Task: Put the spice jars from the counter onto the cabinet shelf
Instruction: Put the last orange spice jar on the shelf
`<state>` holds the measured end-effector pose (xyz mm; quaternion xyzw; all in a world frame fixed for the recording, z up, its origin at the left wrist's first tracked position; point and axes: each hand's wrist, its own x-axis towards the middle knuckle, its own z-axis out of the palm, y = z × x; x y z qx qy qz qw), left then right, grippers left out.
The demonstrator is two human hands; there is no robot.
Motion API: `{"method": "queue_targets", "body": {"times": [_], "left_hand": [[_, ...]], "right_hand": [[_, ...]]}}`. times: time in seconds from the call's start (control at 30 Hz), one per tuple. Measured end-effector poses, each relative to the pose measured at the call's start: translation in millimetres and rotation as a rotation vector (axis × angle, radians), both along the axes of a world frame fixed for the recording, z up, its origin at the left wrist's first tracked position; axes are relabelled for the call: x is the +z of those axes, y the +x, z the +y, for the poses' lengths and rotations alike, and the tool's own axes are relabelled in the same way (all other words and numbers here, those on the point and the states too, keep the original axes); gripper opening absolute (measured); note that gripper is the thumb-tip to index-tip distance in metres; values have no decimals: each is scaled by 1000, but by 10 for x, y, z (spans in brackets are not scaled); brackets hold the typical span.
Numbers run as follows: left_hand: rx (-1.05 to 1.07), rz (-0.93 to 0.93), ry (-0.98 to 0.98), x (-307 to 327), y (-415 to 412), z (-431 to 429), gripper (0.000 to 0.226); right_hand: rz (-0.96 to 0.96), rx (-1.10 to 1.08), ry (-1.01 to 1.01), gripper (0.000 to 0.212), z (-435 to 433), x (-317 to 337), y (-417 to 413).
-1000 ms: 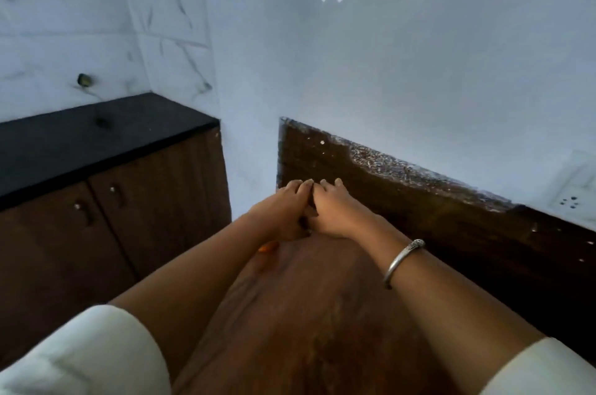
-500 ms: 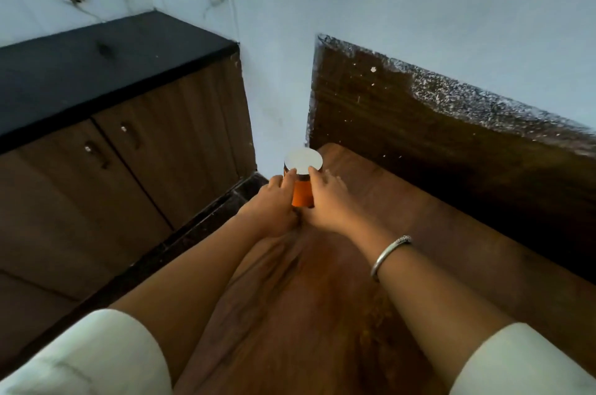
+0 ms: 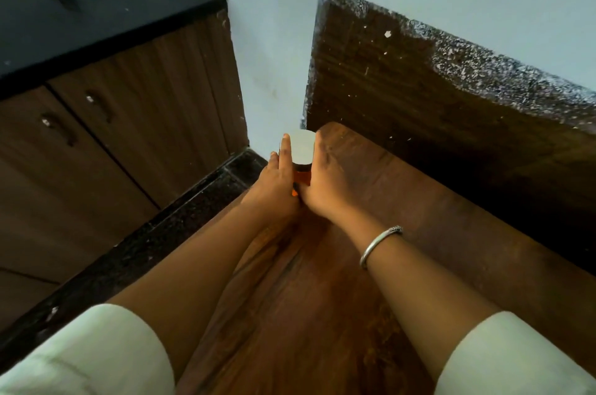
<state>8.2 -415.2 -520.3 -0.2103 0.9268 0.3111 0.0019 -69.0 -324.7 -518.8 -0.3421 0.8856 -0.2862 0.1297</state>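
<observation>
Spice jar (image 3: 302, 157) upright, lid up, at the far corner of the wooden counter (image 3: 403, 217); my left hand (image 3: 277, 182) and right hand (image 3: 325, 183) clasp its sides equally.

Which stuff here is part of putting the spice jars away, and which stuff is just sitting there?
For the job:
- orange spice jar with a white lid
- left hand and right hand, both holding it
- wooden surface beneath

Just there:
- black counter
- brown cabinet doors
- silver bangle
</observation>
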Motion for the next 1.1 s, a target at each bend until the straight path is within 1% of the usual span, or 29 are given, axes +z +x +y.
{"method": "queue_targets", "body": {"times": [0.17,0.27,0.37,0.43,0.53,0.6,0.73,0.87,0.93,1.1], "left_hand": [[23,112,-18,-81,-23,13,109],[28,124,-16,-88,-23,51,107],[-15,122,2,-51,-5,129,107],[-31,166,14,-13,12,195,107],[-26,271,68,86,39,334,109],[-33,301,109,173,60,452,113],[-28,366,140,409,151,813,122],[-76,457,117,704,232,1218,124],[-87,514,148,854,278,1424,122],[-138,635,288,1226,393,2110,124]], "right_hand": [[20,-51,-104,91,-22,-7,0],[-1,-111,-105,91,49,-26,-2],[-28,-143,-117,96,202,-26,15],[-33,-176,-166,96,326,-8,30],[23,-229,-266,89,543,49,76],[41,-240,-318,88,691,112,100],[66,-225,-386,90,1061,297,174],[-64,-218,-552,82,1447,579,324],[-93,-254,-610,81,1646,751,406],[-10,-313,-692,85,2314,1214,557]]}}
